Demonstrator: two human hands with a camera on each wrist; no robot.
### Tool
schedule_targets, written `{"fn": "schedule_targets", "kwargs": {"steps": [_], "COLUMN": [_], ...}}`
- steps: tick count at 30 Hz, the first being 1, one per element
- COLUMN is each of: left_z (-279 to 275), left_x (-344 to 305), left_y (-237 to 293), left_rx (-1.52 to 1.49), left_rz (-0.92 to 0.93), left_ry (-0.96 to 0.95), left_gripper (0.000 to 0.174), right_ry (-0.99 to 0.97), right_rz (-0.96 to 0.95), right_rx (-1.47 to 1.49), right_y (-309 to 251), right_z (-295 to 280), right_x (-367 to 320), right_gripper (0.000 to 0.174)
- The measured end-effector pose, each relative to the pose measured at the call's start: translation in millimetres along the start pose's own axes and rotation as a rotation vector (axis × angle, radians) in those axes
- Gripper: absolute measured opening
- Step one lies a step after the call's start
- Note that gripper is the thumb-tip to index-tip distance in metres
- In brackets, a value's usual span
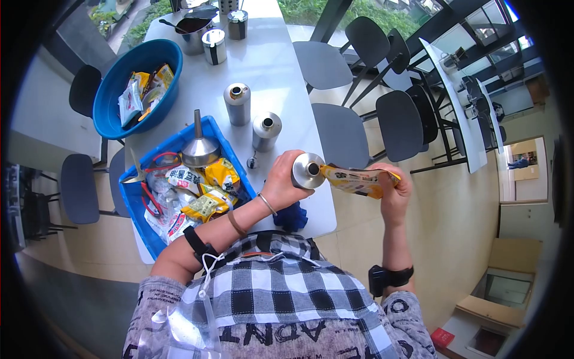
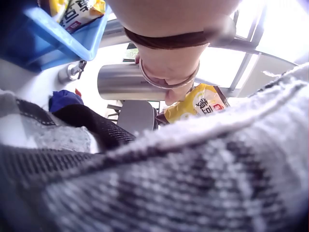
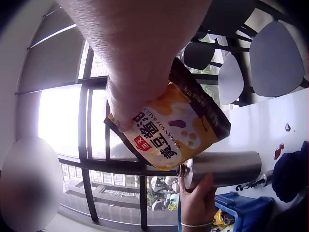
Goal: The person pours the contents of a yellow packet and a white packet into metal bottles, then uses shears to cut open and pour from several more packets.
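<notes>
My left hand (image 1: 284, 182) grips a silver metal bottle (image 1: 303, 175) near the table's front right edge, its open mouth facing up in the head view. With its fingers curled at the far end, my right hand (image 1: 396, 194) holds a yellow soy sauce pouch (image 1: 356, 181). The pouch is tipped on its side, and one corner is right at the bottle's mouth. In the right wrist view, the pouch (image 3: 178, 128) shows its printed front and dark edges, overlapping the neck of the bottle (image 3: 231, 166). Any liquid passing between them is hidden.
Two more open metal bottles (image 1: 238, 107) (image 1: 265, 134) stand on the white table (image 1: 276, 72). A blue crate (image 1: 140, 209) holds pouches, red-handled scissors (image 1: 152, 200) and a metal funnel (image 1: 200, 149). Behind it sits a blue basin (image 1: 107, 102). A dark blue cloth (image 1: 291, 217) lies near me.
</notes>
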State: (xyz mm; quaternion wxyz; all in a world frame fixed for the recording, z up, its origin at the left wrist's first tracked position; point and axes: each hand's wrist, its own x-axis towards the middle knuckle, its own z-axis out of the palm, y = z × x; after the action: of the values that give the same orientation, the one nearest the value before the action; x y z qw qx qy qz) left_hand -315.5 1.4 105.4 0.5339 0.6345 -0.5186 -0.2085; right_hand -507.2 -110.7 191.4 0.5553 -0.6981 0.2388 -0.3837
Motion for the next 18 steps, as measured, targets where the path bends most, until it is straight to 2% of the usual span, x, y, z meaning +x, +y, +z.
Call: {"fn": "schedule_targets", "kwargs": {"steps": [2, 8, 10, 18], "left_z": [5, 22, 29, 34], "left_x": [0, 4, 5, 4], "left_y": [-9, -47, -60, -68], "left_rx": [-0.022, 0.012, -0.120, 0.021], "left_rz": [-0.029, -0.160, -0.309, -0.259], "left_ry": [0.009, 0.021, 0.027, 0.045], "left_gripper": [0.064, 0.067, 0.068, 0.071], "right_ry": [0.171, 0.315, 0.343, 0.391], "right_rz": [0.048, 0.077, 0.077, 0.077], "right_rx": [0.056, 0.140, 0.145, 0.213], "right_y": [14, 39, 42, 47], "right_z": [1, -3, -6, -7], "right_x": [-9, -30, -35, -42], "right_gripper": [0.010, 0.011, 0.011, 0.013]}}
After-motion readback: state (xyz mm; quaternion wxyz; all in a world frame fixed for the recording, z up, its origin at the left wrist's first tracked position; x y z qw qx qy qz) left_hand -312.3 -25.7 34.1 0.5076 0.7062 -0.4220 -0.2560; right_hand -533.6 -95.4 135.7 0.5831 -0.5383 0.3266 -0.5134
